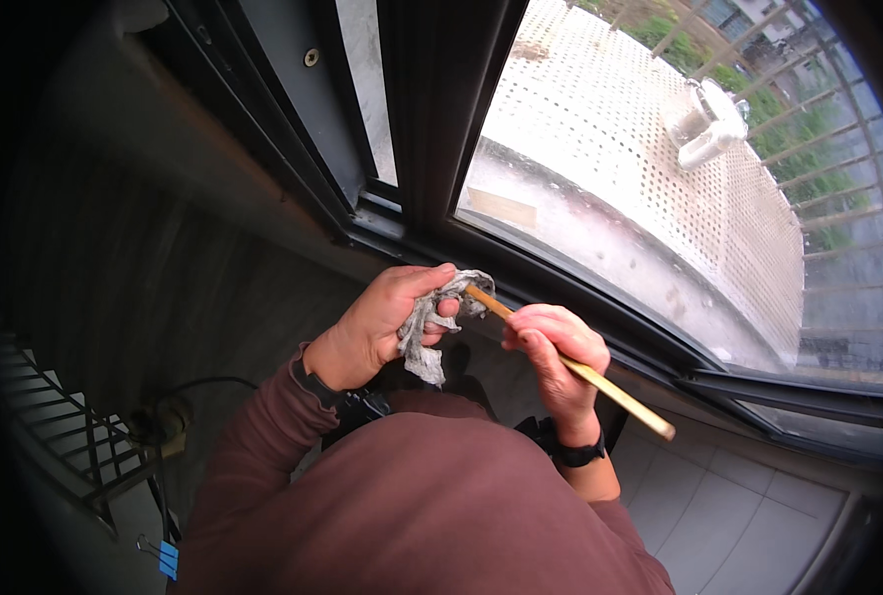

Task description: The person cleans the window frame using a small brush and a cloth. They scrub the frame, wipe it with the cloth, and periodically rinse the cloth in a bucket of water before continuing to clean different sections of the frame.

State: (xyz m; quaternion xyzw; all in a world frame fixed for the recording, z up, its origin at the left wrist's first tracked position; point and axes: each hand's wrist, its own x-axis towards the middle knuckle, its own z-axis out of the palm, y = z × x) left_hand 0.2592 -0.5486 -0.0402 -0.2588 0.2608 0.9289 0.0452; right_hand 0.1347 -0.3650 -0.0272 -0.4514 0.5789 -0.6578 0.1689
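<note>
My left hand (382, 316) is closed around a crumpled, grey-stained cloth (421, 338), one end of which dangles below the fingers. A thin wooden stick (624, 398) slants across the view, its upper left tip against the cloth near my left thumb. Whether the cloth is wrapped around that tip cannot be made out. My right hand (560, 349) grips the stick around its middle, and the blunt lower end sticks out to the right. Both hands are in front of my body, just short of the dark frame (560, 286) of a sliding window.
Beyond the glass lies a perforated white panel (598, 111) with a white plastic object (713, 123) on it, bounded by metal bars (821, 145). Pale floor tiles (724, 513) are at lower right. At lower left are a dark metal rack (77, 424) and a blue binder clip (168, 559).
</note>
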